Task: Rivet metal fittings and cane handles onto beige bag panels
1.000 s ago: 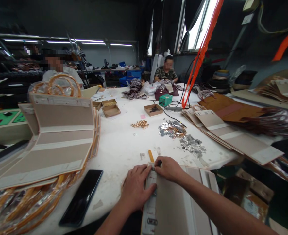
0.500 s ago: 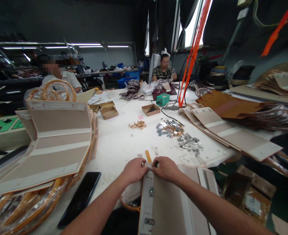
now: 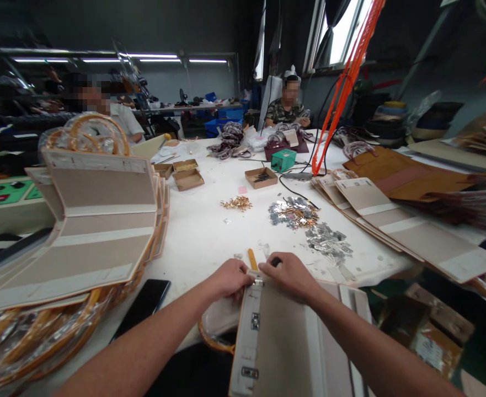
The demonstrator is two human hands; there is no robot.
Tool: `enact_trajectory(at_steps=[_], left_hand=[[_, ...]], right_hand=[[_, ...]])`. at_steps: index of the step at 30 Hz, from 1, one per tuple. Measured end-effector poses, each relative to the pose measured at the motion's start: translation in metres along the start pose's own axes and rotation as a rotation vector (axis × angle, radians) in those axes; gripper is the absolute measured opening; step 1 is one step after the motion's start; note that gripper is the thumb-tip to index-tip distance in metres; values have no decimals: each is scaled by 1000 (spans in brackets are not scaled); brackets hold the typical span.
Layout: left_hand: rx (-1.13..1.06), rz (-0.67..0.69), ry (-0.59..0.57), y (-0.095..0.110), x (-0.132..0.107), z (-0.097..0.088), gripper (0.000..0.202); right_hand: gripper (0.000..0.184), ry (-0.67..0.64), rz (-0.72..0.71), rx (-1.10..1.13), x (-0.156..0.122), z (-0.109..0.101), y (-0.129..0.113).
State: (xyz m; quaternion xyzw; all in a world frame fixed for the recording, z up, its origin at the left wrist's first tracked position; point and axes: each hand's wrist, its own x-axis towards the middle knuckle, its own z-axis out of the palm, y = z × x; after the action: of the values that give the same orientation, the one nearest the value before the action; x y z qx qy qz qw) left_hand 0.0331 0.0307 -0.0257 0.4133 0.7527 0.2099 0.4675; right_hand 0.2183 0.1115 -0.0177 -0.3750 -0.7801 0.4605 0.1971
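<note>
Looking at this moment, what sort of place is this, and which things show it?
Probably a bag-making workshop: there are beige panels, stacks of them with looped, plastic-wrapped handles, and heaps of small metal pieces on the white table.

No lettering could be read anywhere; the white label [image 3: 430, 350] on the brown package was too blurred.

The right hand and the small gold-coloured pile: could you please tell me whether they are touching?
Apart: the head view shows white tabletop between the right hand and the small gold-coloured pile.
</note>
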Motion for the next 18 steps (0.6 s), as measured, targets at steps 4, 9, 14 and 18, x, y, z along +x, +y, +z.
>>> enact_trajectory(at_steps=[4, 9, 14, 18], left_hand=[[-64, -8, -22, -4, 7, -1, 10], [-126, -5, -8, -11, 11, -1, 14], [-136, 15, -7, -15, 9, 0, 11], [-165, 13, -23, -17, 10, -1, 12]], right_hand=[[50, 290, -115, 501, -10, -7, -17], [54, 347, -299, 969, -5, 21, -27], [53, 233, -241, 813, 10, 43, -29], [53, 187, -332, 777, 11, 36, -32]])
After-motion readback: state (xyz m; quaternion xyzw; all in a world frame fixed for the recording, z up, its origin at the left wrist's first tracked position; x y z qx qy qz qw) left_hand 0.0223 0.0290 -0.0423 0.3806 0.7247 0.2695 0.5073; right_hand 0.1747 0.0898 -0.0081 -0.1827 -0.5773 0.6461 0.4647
